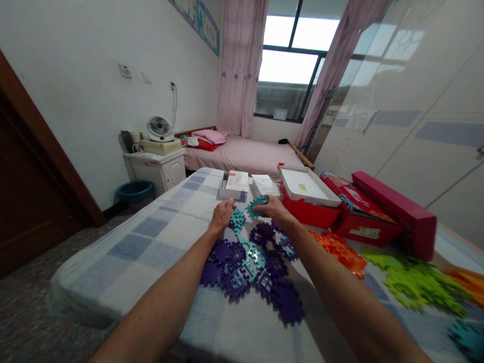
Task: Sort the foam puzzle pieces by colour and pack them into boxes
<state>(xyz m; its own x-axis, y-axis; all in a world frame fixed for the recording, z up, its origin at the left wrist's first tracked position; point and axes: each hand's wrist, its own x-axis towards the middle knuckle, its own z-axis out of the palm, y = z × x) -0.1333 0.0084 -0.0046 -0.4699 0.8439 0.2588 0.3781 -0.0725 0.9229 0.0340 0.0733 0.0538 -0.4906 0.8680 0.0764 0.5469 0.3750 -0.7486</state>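
My left hand (222, 217) is closed on the edge of a teal interlocking plastic tile (237, 221) with toothed edges. In my right hand (275, 207) is a second teal toothed tile (255, 205), pinched between thumb and fingers just to the right of the first. Below both hands lies a spread pile of purple tiles (288, 301), some solid and some with window-like grids. Several light teal tiles (254, 256) sit among the purple ones. Part of the pile is hidden behind my right forearm.
Orange tiles (338, 252), lime green tiles (419, 282) and a dark teal piece (469, 338) lie to the right on the checked mattress (151, 228). Small white boxes (237, 181), a red box (310, 209) with a white lid (308, 184), and a long red box (397, 206) stand behind.
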